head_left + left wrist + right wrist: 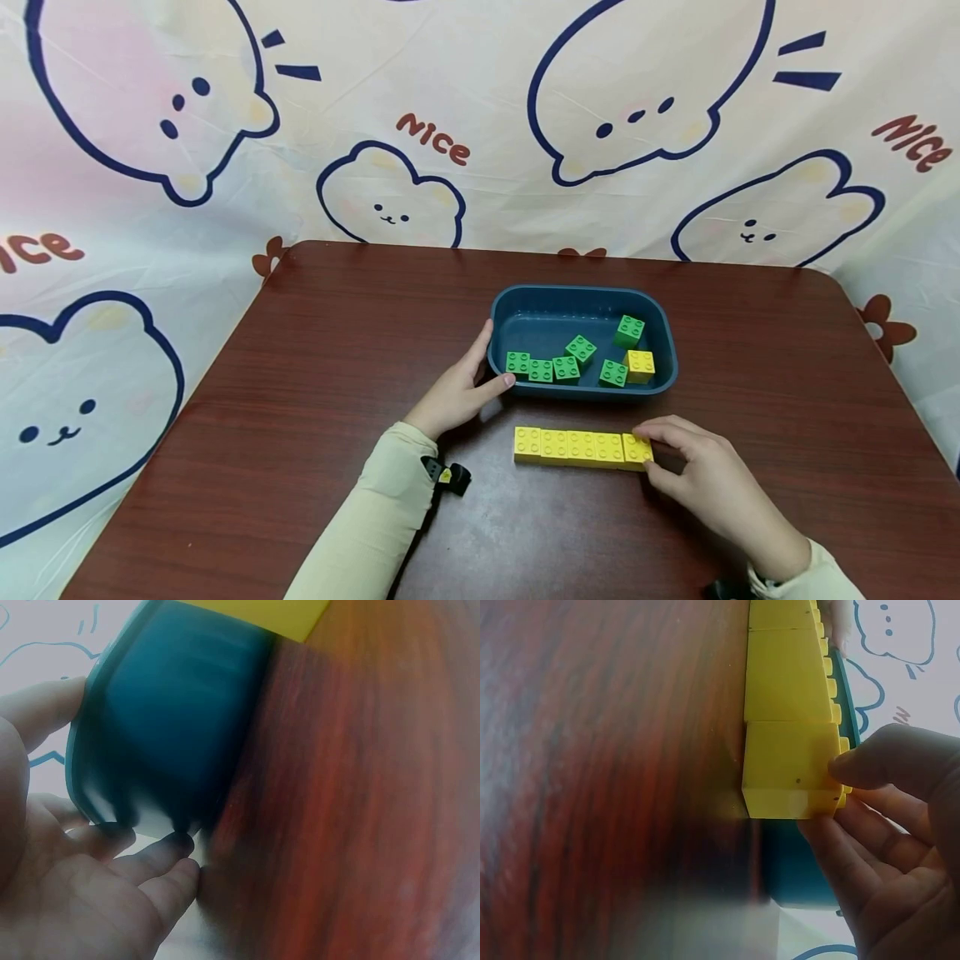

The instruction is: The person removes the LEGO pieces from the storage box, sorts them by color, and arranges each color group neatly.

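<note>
A row of yellow toy building bricks lies joined end to end in front of the tray, studs up. My right hand pinches the end brick at the row's right, thumb on the near side and fingers on the far side. A thin seam shows between this brick and its neighbour. My left hand holds the left end of a dark blue tray, thumb at the front corner and fingers along the end wall. In the left wrist view, the fingertips lie against that wall.
Inside the tray are several green bricks and one yellow brick, mostly along its front and right. The brown wooden table extends around it. A printed cloth hangs behind the table's far edge.
</note>
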`<state>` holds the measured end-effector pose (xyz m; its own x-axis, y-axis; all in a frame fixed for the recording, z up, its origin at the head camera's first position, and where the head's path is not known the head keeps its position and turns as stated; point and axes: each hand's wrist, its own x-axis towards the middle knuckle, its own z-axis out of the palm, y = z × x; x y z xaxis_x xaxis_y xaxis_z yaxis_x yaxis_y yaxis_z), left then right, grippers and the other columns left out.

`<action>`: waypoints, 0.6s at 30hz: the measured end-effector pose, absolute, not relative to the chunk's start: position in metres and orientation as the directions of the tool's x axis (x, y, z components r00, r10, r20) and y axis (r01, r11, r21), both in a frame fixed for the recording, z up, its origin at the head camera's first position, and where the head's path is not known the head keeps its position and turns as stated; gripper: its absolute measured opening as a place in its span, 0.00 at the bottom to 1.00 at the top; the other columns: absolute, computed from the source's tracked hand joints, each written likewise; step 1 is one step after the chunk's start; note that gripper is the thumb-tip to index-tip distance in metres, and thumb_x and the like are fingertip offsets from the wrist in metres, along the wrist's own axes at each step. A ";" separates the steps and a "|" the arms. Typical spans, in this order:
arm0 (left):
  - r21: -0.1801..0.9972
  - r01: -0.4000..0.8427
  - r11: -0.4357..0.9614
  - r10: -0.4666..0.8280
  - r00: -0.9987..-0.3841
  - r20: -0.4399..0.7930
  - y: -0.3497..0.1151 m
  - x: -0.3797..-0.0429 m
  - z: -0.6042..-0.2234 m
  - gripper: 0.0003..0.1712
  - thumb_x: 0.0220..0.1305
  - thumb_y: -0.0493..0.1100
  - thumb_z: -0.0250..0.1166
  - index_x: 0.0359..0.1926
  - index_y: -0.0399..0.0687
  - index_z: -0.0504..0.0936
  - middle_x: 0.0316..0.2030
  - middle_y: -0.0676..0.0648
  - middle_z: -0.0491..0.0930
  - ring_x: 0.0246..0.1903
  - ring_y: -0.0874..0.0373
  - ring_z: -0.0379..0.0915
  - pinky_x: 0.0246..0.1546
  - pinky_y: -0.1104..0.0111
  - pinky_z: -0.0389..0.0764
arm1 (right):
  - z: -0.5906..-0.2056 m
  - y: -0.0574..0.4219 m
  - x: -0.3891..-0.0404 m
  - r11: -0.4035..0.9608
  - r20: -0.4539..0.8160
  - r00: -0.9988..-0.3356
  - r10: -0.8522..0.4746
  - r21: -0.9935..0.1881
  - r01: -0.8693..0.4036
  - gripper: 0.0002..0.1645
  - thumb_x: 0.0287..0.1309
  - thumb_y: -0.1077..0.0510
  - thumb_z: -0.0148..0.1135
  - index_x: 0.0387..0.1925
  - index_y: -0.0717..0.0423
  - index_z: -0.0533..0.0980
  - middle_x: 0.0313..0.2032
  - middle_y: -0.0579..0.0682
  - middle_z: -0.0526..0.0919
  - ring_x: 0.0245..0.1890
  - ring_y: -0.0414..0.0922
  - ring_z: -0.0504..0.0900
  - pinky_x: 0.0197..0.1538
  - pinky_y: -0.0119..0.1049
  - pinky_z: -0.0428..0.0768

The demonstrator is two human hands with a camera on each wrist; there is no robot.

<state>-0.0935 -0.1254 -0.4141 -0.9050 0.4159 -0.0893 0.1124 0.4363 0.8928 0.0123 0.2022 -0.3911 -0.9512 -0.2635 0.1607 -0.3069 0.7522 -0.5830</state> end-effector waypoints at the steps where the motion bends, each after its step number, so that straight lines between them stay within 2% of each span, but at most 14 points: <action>1: 0.893 0.114 0.436 0.416 -0.905 -0.088 -0.125 -0.094 -0.414 0.51 0.71 0.59 0.61 0.80 0.70 0.35 0.78 0.60 0.40 0.76 0.57 0.45 0.71 0.57 0.59 | -0.391 0.202 0.012 0.751 0.158 -0.952 -0.264 -0.586 -0.305 0.25 0.45 0.71 0.76 0.46 0.49 0.84 0.46 0.39 0.83 0.43 0.39 0.83 0.43 0.37 0.85; 18: 0.895 0.117 0.430 0.419 -0.904 -0.083 -0.126 -0.094 -0.415 0.51 0.71 0.59 0.61 0.80 0.70 0.35 0.78 0.60 0.40 0.76 0.58 0.44 0.72 0.57 0.59 | -0.387 0.202 0.011 0.755 0.210 -0.932 -0.296 -0.547 -0.363 0.26 0.43 0.69 0.78 0.47 0.49 0.84 0.46 0.38 0.83 0.43 0.40 0.83 0.42 0.37 0.85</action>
